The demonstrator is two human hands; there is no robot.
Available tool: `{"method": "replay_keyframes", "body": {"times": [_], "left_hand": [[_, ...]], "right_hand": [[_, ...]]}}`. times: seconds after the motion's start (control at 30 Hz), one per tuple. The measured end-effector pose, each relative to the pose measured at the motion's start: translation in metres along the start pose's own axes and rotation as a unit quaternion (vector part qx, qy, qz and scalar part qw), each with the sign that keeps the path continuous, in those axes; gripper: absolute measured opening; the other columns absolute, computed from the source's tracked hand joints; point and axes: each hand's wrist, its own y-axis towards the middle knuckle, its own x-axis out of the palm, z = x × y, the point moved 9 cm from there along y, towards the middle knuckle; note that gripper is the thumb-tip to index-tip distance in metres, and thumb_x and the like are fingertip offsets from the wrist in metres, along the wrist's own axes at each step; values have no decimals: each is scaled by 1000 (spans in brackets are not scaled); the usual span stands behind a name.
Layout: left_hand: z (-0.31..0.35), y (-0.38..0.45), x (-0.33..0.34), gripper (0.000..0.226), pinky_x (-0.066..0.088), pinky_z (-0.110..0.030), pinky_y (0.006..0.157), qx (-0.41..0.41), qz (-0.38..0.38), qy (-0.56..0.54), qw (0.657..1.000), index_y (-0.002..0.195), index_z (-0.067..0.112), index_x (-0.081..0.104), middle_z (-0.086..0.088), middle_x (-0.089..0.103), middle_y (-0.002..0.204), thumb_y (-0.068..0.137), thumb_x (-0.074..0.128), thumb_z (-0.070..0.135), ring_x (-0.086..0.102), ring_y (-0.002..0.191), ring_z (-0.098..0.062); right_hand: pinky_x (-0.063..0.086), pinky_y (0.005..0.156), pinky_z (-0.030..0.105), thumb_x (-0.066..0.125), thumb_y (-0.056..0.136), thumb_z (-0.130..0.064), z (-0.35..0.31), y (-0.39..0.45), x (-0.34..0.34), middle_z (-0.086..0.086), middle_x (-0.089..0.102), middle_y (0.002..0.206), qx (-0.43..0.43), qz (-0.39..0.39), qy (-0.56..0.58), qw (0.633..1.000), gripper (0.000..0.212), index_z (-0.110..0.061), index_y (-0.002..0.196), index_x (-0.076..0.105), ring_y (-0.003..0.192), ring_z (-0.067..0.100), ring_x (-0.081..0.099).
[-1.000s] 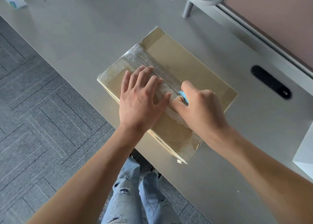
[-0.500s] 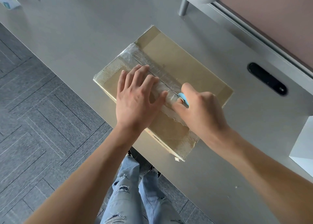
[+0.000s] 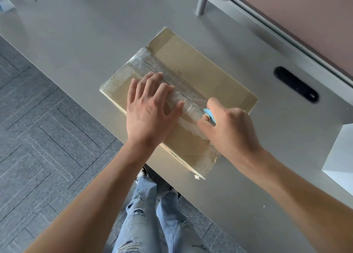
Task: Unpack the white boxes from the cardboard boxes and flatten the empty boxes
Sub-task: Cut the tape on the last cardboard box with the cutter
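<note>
Under left hand [image 3: 150, 111] cardboard box [image 3: 194, 76], right grip [image 3: 227, 130] on cutter [image 3: 209, 115]

Bright, even daylight, soft shadows, glare on clear tape [image 3: 168, 84], wide-angle edge distortion.

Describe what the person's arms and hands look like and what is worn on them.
Both forearms are bare to the frame edge: no sleeves show. The left hand and right hand wear no gloves, and no rings, watch or bracelet are visible. Lower down, light blue ripped jeans show.
</note>
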Motion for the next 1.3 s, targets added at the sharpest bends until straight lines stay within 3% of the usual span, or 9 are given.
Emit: {"method": "replay_keyframes", "body": {"times": [0.2,0.37,0.53,0.87,0.97,1.1,1.2,1.3], "left_hand": [[2,1,-2,42,19,-49,125,0,-2,0,1000,115,25,67,2,53,148,91,61,59,40,146,-22],[6,0,-2,67,17,-50,126,6,-18,10,1000,113,25,65,1,52,147,79,58,82,38,147,-22],[4,0,1,83,15,-51,126,6,-35,15,999,116,24,63,1,50,148,69,59,92,35,148,-22],[4,0,2,85,12,-52,127,-2,-47,14,999,128,28,59,-4,46,151,68,62,89,36,147,-27],[9,-2,4,77,6,-56,127,-9,-61,4,998,132,29,60,-5,44,154,73,68,79,31,151,-26],[37,-17,5,43,7,-64,124,10,-45,-24,999,127,26,66,-7,47,154,87,73,40,33,151,-25],[63,-29,11,36,14,-65,123,45,-40,-7,998,122,26,69,-7,52,151,88,67,15,38,148,-28],[72,-36,16,31,23,-68,117,63,-33,-29,997,112,21,74,-9,60,142,92,49,20,47,142,-32]], "right_hand": [[18,46,26,66,77,-9,5,-8,-3,-9,8,49,9,-9,-8,1000,32,-16,75,35,43,36,23],[19,46,25,67,77,-8,6,-14,-9,-11,4,51,2,-4,-6,1000,36,-17,76,32,45,34,19],[19,46,25,67,77,-8,9,-20,-12,-10,5,51,9,-8,-11,1000,36,-17,75,32,44,34,21],[16,46,25,67,77,-10,21,-36,-16,-5,11,51,23,-18,-29,999,31,-15,74,36,46,33,20],[17,45,25,67,76,-9,25,-42,-17,-2,16,50,27,-18,-29,999,31,-15,73,37,45,34,21],[16,44,25,64,75,-8,28,-47,-19,0,16,51,36,-13,-28,999,31,-16,72,34,47,33,19],[16,45,25,64,75,-11,28,-48,-21,0,19,49,34,-13,-33,999,28,-15,72,36,45,34,21],[18,44,25,62,75,-13,29,-50,-22,0,19,48,35,-13,-34,999,23,-15,73,39,45,36,23]]}}
